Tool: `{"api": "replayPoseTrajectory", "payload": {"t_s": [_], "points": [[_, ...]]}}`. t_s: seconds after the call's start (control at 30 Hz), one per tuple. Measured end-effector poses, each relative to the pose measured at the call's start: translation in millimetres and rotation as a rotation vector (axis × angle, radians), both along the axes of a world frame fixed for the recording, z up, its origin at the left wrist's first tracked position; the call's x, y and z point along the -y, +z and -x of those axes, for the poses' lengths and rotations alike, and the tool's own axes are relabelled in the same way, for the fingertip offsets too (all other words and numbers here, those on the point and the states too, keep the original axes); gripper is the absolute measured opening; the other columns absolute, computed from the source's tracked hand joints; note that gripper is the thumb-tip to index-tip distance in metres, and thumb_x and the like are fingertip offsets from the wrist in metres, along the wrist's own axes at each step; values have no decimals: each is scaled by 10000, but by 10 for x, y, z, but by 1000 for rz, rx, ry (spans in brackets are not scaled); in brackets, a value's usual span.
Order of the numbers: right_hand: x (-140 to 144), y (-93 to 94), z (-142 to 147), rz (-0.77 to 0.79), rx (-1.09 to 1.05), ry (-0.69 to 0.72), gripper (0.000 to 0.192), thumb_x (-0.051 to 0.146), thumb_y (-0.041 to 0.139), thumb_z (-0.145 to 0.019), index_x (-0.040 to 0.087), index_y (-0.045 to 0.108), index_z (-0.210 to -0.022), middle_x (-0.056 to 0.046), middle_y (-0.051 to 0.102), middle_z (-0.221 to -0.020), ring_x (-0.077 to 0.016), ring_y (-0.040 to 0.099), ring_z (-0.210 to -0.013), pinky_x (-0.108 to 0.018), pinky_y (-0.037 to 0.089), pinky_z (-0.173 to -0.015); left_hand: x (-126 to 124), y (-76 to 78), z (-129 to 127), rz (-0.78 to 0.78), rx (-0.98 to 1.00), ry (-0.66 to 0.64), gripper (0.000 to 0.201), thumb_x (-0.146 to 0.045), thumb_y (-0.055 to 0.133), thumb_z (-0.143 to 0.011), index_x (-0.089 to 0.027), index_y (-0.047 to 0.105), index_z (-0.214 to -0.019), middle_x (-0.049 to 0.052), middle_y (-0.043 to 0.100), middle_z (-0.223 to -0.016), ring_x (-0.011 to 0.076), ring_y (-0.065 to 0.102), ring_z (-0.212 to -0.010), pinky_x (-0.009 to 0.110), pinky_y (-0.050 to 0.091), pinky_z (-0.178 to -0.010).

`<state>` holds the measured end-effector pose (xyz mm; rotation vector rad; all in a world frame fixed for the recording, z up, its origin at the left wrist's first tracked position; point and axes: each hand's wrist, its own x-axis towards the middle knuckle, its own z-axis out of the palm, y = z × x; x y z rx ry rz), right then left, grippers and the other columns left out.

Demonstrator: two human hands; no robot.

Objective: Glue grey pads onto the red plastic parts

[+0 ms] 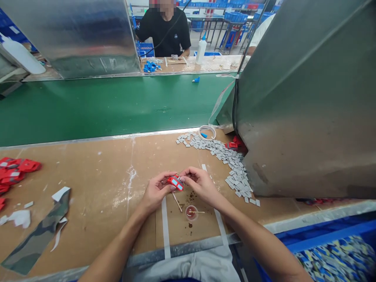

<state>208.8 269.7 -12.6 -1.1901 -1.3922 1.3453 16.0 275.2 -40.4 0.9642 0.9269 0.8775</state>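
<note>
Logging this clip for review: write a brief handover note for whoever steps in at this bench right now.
Left hand and right hand: both pinch one small red plastic part above the brown workbench.
Below it: a thin wooden stick and a small round dish of reddish liquid with a swab in it.
Right: a heap of small grey metal plates.
Far left: a pile of red plastic parts.
Done or left: cannot tell.
</note>
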Motion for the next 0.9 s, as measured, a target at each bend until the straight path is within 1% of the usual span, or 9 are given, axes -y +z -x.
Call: {"api": "replayPoseTrajectory", "payload": {"t_s": [0.17, 0.27, 0.37, 0.5, 0.67, 0.9], "points": [[-4, -4, -13, 31, -39, 6, 182, 354, 663, -864, 174, 657, -845, -27, 699, -783, -151, 620, -700, -269, 473, -653, 13, 49, -7, -20, -19, 28, 448, -329, 898, -667, -162, 768, -1062, 92, 781, -1034, 205, 728, -902, 300, 628, -782], [-10, -19, -22, 16, -11, 30, 178, 347, 649, -881, 173, 653, -842, -29, 698, -789, -154, 620, -706, -269, 468, -652, 11, 46, -4, -53, -47, 20, 420, -313, 887, -675, -161, 778, -1051, 90, 786, -1023, 208, 733, -904, 303, 630, -799], [-7, -19, -32, -68, 115, 37, 161, 296, 635, -899, 170, 645, -799, -31, 684, -787, -152, 600, -705, -267, 447, -646, 2, 20, 6, -89, -93, 10, 397, -296, 866, -689, -153, 784, -1049, 99, 792, -1050, 220, 746, -912, 324, 635, -830], [15, 10, -41, -214, 316, 49, 148, 165, 610, -914, 172, 634, -769, -24, 649, -780, -149, 577, -717, -265, 412, -661, -2, -28, 15, -162, -171, 2, 358, -263, 828, -711, -143, 788, -1046, 106, 798, -1048, 230, 761, -899, 342, 644, -840], [70, 51, -43, -294, 450, 85, 169, 108, 578, -928, 179, 619, -781, -32, 623, -803, -152, 566, -721, -263, 392, -646, 21, -47, 11, -262, -251, -4, 314, -253, 787, -749, -152, 788, -1047, 110, 795, -1061, 239, 763, -929, 352, 643, -852], [76, 20, -17, -272, 402, 87, 160, 107, 576, -920, 182, 637, -792, -31, 631, -794, -156, 566, -727, -270, 397, -657, 42, -43, 21, -332, -301, 7, 269, -249, 750, -797, -158, 776, -1049, 102, 780, -1033, 232, 749, -943, 330, 631, -830]]}}
